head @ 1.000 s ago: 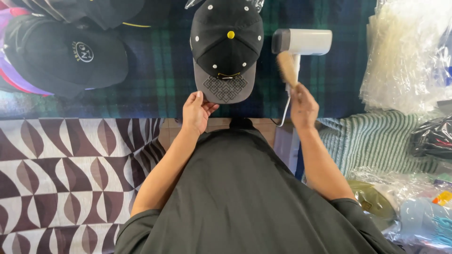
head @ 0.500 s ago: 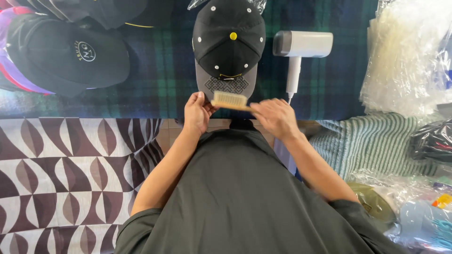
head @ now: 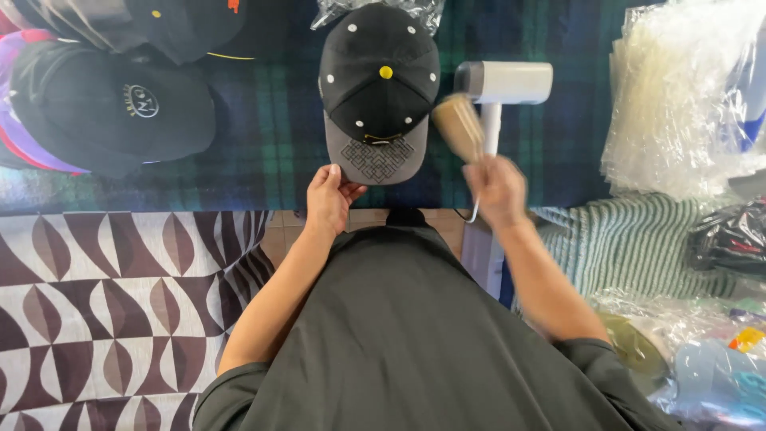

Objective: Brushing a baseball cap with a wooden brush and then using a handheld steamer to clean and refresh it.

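Left hand: my left hand (head: 331, 198) pinches the near edge of the cap's (head: 379, 84) grey brim, fingers curled under and thumb on top, pinning it to the desk (head: 271, 136).
Right hand: my right hand (head: 496, 187) is closed around the handle of a wooden brush (head: 458, 124); the brush is blurred and lifted just right of the brim, in front of the white hair dryer (head: 501, 92).
Cap: black crown with pale studs and a yellow button, lying flat on the plaid cloth, brim pointing at me.
Grip advice: I judge the brim hold should be firm but flat, so the cap does not slide or crease under the strokes.
Stroke advice: short, light passes in one direction, from the crown toward the brim, look best to me.
Watch out: the dryer stands just beside the brush, so a wide swing could knock it.
Nearby: more dark caps (head: 112, 112) lie to the left, clear plastic bags (head: 686, 96) to the right.
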